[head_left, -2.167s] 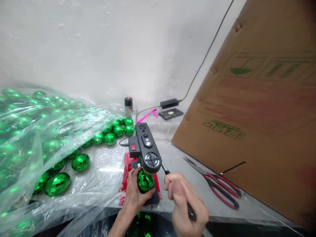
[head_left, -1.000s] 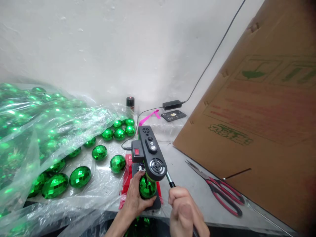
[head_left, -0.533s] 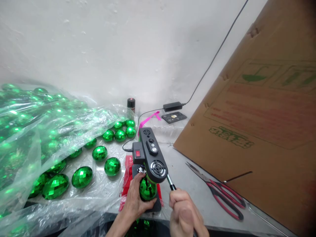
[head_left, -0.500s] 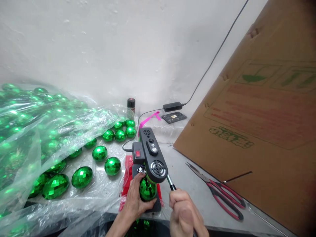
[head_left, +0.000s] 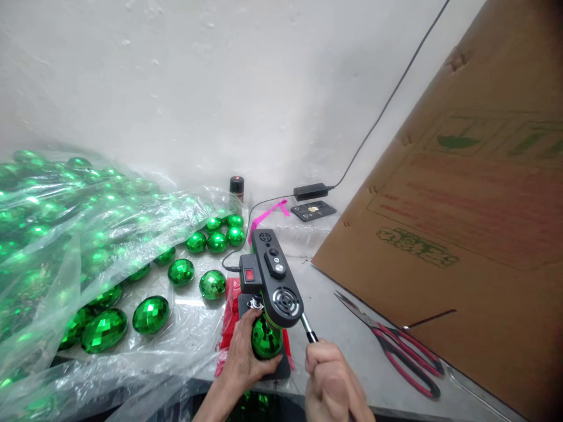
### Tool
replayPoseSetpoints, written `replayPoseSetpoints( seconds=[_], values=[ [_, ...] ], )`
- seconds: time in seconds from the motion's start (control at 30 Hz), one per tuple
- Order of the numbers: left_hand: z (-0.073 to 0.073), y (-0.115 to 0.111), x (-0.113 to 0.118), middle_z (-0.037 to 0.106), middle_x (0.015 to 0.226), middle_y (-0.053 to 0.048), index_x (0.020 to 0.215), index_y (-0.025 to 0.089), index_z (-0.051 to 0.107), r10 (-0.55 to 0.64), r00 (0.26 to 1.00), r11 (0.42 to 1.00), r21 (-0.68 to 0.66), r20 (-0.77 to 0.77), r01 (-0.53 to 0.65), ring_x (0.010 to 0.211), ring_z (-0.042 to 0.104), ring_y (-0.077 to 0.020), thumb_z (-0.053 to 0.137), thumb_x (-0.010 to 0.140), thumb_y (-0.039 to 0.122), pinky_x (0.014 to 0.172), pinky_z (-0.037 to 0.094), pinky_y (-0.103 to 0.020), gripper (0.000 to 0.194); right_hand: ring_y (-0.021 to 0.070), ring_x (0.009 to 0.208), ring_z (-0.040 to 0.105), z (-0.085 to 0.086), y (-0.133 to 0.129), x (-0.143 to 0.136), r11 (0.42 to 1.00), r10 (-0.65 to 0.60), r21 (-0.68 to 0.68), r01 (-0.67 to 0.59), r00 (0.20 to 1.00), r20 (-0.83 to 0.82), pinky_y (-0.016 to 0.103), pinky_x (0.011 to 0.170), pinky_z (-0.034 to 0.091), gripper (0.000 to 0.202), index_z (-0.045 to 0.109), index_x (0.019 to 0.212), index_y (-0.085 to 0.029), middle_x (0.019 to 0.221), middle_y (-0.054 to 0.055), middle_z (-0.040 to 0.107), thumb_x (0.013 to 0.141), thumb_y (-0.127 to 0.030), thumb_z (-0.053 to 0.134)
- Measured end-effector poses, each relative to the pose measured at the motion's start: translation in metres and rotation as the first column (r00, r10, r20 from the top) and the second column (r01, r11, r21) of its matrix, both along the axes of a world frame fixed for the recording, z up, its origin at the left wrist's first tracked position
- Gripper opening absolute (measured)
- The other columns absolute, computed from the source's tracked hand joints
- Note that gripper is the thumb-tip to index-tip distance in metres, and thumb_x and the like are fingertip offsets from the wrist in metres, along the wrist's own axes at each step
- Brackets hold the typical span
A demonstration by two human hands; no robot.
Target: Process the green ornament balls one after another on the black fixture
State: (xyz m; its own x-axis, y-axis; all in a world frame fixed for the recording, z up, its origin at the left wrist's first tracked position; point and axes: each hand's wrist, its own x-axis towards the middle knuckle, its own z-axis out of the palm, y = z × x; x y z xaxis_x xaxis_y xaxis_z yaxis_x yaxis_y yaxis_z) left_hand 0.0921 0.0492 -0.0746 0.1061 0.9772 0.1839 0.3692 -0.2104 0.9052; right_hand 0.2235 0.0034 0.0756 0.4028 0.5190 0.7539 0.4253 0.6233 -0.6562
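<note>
- White wall (head_left: pixel 220 88), twelve o'clock from the black press (head_left: pixel 275 271)!
- Pale table (head_left: pixel 352 351) underneath.
- Carton (head_left: pixel 461 193) slanting at two.
- Clear plastic (head_left: pixel 193 205) over heaped green balls (head_left: pixel 104 331), nine.
- Scissors (head_left: pixel 378 329) at four.
- Right hand (head_left: pixel 331 378) clamps the lever (head_left: pixel 308 328), five.
- Left hand (head_left: pixel 241 358) clasps the held ball (head_left: pixel 267 340) at six, under the press.

From here I see a bumpy white wall (head_left: pixel 211 88) beyond the far edge of the desk (head_left: pixel 323 313). Its middle looks bright.
</note>
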Motion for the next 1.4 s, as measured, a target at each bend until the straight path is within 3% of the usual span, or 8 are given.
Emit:
replayPoseSetpoints(
  seconds=[0.3,0.5,0.67,0.93,1.03,1.23,1.3,1.4],
  values=[
    [-0.004,0.001,-0.003,0.077,0.134,-0.017,0.147,0.020,0.063,-0.006,0.999,1.000,-0.008,-0.033,0.006,0.125,0.075,-0.0408,0.095,0.065,0.031,0.113,0.061,-0.063,0.088,0.0085,0.051,0.048,0.012,0.007,-0.007,0.993,-0.005,0.119,-0.003,0.998,0.062,0.026,0.049,0.035,0.046,0.046,0.067,-0.022,0.064,-0.004,0.051,0.112,-0.013,0.045],
    [0.006,0.000,-0.003,0.077,0.132,-0.017,0.146,0.018,0.063,0.005,0.999,1.000,-0.025,-0.034,-0.005,0.124,0.076,-0.0414,0.095,0.065,0.030,0.113,0.061,-0.064,0.088,0.0078,0.049,0.044,0.017,0.010,-0.018,0.980,-0.038,0.193,0.041,0.999,-0.017,0.025,0.045,0.031,0.050,0.041,0.064,-0.022,0.060,-0.005,0.045,0.114,-0.017,0.046],
    [0.008,0.000,0.000,0.077,0.133,-0.018,0.144,0.017,0.064,0.010,1.000,1.000,-0.027,-0.028,-0.011,0.123,0.076,-0.0418,0.094,0.064,0.030,0.112,0.062,-0.064,0.087,0.0105,0.057,0.048,-0.006,0.002,-0.021,0.992,-0.081,0.092,0.083,0.996,-0.023,0.027,0.059,0.042,0.045,0.045,0.069,-0.022,0.068,-0.003,0.052,0.113,-0.015,0.045],
    [0.008,0.002,-0.002,0.077,0.136,-0.020,0.143,0.016,0.064,0.005,1.000,1.000,-0.029,-0.001,-0.005,0.126,0.076,-0.0429,0.094,0.064,0.033,0.113,0.061,-0.066,0.087,0.0111,0.061,0.056,-0.055,0.007,-0.005,0.977,-0.101,0.202,0.066,0.981,0.168,0.032,0.083,0.057,0.043,0.051,0.075,-0.023,0.071,-0.004,0.058,0.116,-0.017,0.040],
    [0.011,0.001,-0.001,0.077,0.135,-0.020,0.142,0.016,0.064,0.017,1.000,0.999,-0.041,0.004,-0.017,0.127,0.075,-0.0436,0.095,0.062,0.032,0.113,0.061,-0.067,0.087,0.0105,0.062,0.057,-0.039,0.006,0.000,0.984,-0.030,0.176,-0.003,0.983,0.183,0.030,0.075,0.055,0.041,0.050,0.076,-0.022,0.072,-0.003,0.058,0.115,-0.014,0.040],
    [0.013,0.003,-0.005,0.075,0.144,-0.018,0.148,0.019,0.062,-0.004,0.998,0.999,-0.049,0.058,0.007,0.134,0.073,-0.0422,0.094,0.067,0.028,0.120,0.057,-0.065,0.088,0.0088,0.061,0.055,0.035,0.009,-0.002,0.989,0.141,0.045,-0.140,0.990,-0.009,0.023,0.056,0.041,0.040,0.048,0.075,-0.022,0.068,-0.004,0.051,0.113,-0.009,0.047],
    [0.001,-0.009,-0.011,0.072,0.150,-0.019,0.152,0.019,0.059,0.029,0.998,0.999,-0.027,0.064,-0.028,0.140,0.071,-0.0429,0.096,0.070,0.031,0.121,0.057,-0.064,0.091,0.0089,0.060,0.054,0.046,0.011,-0.005,0.990,0.128,0.057,-0.127,0.991,-0.026,0.023,0.057,0.042,0.042,0.047,0.074,-0.022,0.066,-0.004,0.049,0.114,-0.011,0.047],
    [-0.036,-0.049,-0.024,0.067,0.157,-0.020,0.159,0.023,0.052,0.159,0.987,0.977,0.138,0.025,-0.161,0.146,0.066,-0.0443,0.100,0.074,0.040,0.121,0.058,-0.062,0.100,0.0099,0.060,0.054,0.045,0.011,-0.007,0.992,0.108,0.073,-0.107,0.994,-0.019,0.023,0.056,0.042,0.042,0.047,0.073,-0.022,0.064,-0.005,0.047,0.113,-0.012,0.048]
  ],
)
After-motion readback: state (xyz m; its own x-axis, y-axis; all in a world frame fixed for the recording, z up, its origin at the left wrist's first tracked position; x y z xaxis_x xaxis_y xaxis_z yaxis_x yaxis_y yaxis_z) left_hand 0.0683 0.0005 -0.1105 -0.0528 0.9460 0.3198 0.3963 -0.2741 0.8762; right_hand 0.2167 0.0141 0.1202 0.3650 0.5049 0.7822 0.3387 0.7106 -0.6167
